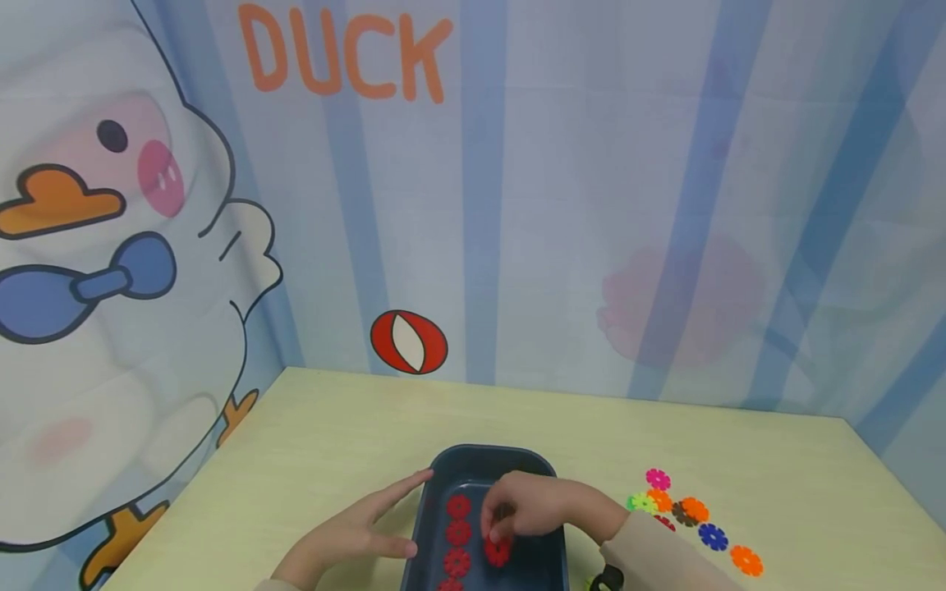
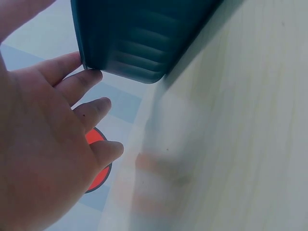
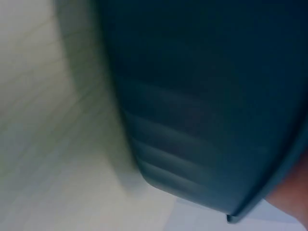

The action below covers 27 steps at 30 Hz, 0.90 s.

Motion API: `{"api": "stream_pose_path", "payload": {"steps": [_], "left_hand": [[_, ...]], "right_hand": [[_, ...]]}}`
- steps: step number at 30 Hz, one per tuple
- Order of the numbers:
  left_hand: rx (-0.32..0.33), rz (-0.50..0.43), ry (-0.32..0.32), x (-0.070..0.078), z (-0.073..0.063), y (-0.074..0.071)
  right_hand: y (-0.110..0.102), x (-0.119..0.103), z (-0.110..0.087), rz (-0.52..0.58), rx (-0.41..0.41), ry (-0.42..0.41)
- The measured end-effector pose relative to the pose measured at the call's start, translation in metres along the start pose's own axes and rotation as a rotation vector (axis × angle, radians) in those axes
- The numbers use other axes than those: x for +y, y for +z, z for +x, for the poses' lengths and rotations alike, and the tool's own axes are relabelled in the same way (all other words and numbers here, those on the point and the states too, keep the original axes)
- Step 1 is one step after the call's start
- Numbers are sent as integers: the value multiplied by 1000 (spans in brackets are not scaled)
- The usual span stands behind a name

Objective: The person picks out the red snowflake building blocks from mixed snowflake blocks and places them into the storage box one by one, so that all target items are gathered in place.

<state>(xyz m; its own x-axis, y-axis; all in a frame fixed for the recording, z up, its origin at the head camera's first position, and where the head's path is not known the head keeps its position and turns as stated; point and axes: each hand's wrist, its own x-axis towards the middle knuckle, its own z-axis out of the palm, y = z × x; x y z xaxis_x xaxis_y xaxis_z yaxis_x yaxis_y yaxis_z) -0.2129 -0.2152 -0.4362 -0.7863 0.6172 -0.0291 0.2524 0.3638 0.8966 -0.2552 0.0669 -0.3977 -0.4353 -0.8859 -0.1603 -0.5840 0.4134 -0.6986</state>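
Observation:
A dark blue tray (image 1: 488, 448) stands on the table. Down its left side runs a column of several red snowflake-shaped discs (image 1: 458, 533). My right hand (image 1: 534, 502) reaches in over the right rim and pinches another red disc (image 1: 498, 554) low over the tray floor, beside that column. My left hand (image 1: 347, 529) is at the tray's left rim with fingers spread; the left wrist view shows its fingertips (image 2: 91, 74) against the rim. In the right wrist view the tray's outer wall (image 3: 202, 120) hides most of the right hand.
Right of the tray lie loose snowflake discs: a pink one (image 1: 658, 478), a blue one (image 1: 713, 537), an orange one (image 1: 746, 561) and several more, some overlapping. A small black object (image 1: 609, 578) shows by the right sleeve. A printed duck curtain (image 1: 554, 205) hangs behind the table.

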Motion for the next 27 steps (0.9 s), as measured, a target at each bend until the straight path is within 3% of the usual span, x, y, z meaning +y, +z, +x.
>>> {"api": "stream_pose_path", "payload": {"steps": [10, 18, 27], "left_hand": [[3, 12, 6, -1, 1, 0], [5, 10, 7, -2, 2, -1], [6, 13, 0, -2, 1, -1]], "right_hand": [[10, -4, 8, 39, -51, 115], [14, 1, 12, -31, -90, 93], [16, 2, 14, -50, -78, 111]]}}
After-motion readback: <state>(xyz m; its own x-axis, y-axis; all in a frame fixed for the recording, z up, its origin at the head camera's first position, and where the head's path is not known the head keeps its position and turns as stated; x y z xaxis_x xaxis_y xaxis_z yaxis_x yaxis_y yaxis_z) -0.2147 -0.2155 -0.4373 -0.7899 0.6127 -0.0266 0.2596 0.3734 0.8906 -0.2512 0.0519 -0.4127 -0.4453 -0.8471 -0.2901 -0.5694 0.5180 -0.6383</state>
